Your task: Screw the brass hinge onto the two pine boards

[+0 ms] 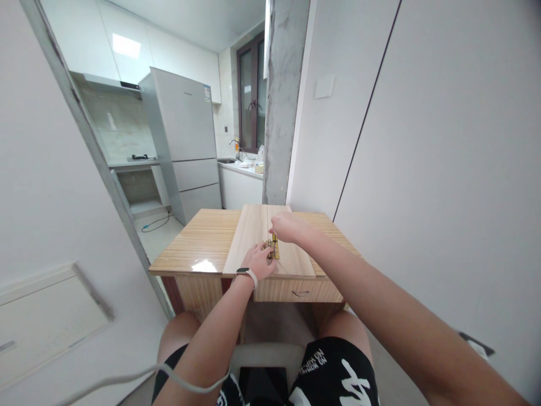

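Note:
Two pale wooden boards [247, 231] lie side by side across the desk, with a thin seam between them. On the boards, near the seam, sits a small brass-coloured metal fitting [277, 252], partly covered by my fingers. My left hand [258, 260], with a banded watch at the wrist, presses its closed fingers against the fitting's left side. Above it, my right hand [289, 226] is closed around the top of what looks like a screwdriver [274, 238], yellow and black, pointing down at the fitting. Its tip is too small to make out.
The striped wooden desk [190, 239] has a drawer handle [300, 293] facing me, above my knees. White wall panels [422, 141] rise close on the right. Beyond the desk stand a grey fridge [186, 124] and a sink counter [240, 183]. A pale cable [177, 379] crosses my left forearm.

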### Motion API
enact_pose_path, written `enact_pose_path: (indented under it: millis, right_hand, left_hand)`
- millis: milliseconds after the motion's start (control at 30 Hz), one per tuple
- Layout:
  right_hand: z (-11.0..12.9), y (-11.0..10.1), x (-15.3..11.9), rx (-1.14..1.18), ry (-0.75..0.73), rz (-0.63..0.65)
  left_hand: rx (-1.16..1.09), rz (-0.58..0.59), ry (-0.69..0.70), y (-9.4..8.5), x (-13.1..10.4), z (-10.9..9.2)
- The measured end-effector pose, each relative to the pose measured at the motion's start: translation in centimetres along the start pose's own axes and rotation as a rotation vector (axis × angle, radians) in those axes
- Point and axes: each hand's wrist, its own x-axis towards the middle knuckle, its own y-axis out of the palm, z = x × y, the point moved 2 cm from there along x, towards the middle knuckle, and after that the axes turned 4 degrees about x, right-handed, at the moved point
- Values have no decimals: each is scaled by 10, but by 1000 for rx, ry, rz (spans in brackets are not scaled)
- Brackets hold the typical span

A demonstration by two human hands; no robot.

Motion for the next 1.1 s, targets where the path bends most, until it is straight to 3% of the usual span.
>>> enact_pose_path:
  millis: [233,433,767,1100]
  right_hand:
    - [-2,6,-2,3,-63,-97]
    - [-1,6,-6,13,-138,-63]
    - [1,-2,-11,8,-105,-56]
    - [-5,12,0,5,41,-127]
  left_hand:
    - [-16,8,-9,-1,0,0]
    - [-8,8,-11,0,0,0]
    - [-7,14,-10,1,-1,1]
    - [-4,-2,-2,2,0,2]
